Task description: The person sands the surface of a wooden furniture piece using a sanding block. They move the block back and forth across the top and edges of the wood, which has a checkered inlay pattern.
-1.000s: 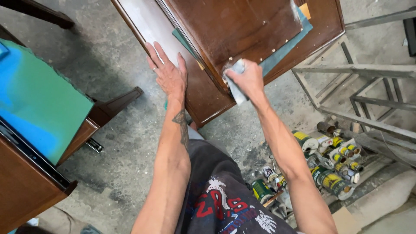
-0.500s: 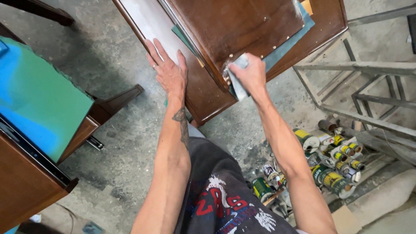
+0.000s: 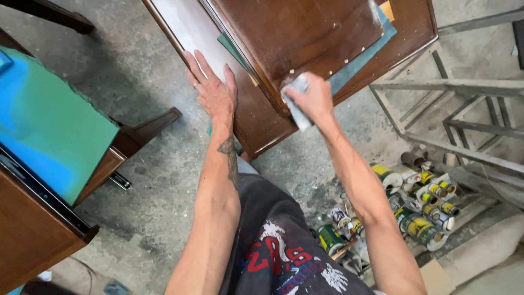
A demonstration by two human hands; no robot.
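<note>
My left hand (image 3: 214, 92) lies flat, fingers spread, on the edge of a large dark brown wooden panel (image 3: 248, 114). A smaller glossy brown board (image 3: 295, 33) rests on top of that panel, with teal sheets (image 3: 360, 60) sticking out beneath it. My right hand (image 3: 311, 98) grips a folded grey piece of sandpaper (image 3: 297, 106) and presses it against the near corner of the smaller board, where the finish looks scuffed and pale.
A green and blue panel (image 3: 49, 125) on a brown cabinet stands at the left. Several paint cans and tins (image 3: 417, 205) lie on the concrete floor at the right, beside a grey metal frame (image 3: 458, 109).
My right hand with the sandpaper has shifted slightly back and forth along the board's corner. My left hand has stayed in place.
</note>
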